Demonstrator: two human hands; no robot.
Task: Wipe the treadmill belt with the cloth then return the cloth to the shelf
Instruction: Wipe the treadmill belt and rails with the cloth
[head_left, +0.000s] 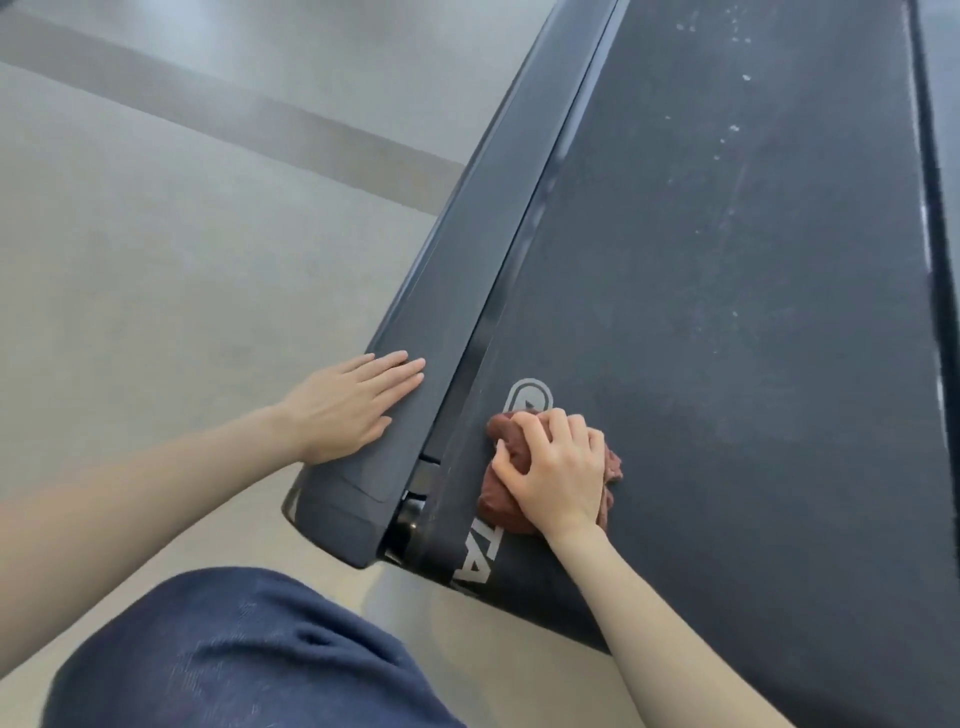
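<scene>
Head view, only one.

Right hand (553, 467): fingers curled and clamped on the cloth (506, 428), pressing it down onto the belt (727, 312). The cloth is brown and bunched up, showing on both sides of the hand. It sits at the near left part of the belt, just beside the left edge, and covers the lower end of the oval logo (530, 393). Grey lettering (475, 564) is printed on the belt just below the cloth, partly cut off at the belt end.

Left hand (345, 405): flat, fingers straight and close together, palm resting on the left rail (467, 260) near its end cap. It holds nothing and is well apart from the cloth.

The belt is dark with pale specks (735, 130), mostly in the far right part. A dull streak runs lengthwise down the middle. The right rail (940, 156) is at the frame edge.

The floor (156, 234) is pale grey with a darker stripe (260, 114) running across it. A leg (234, 649) in dark blue fabric is at the bottom, off the treadmill.
</scene>
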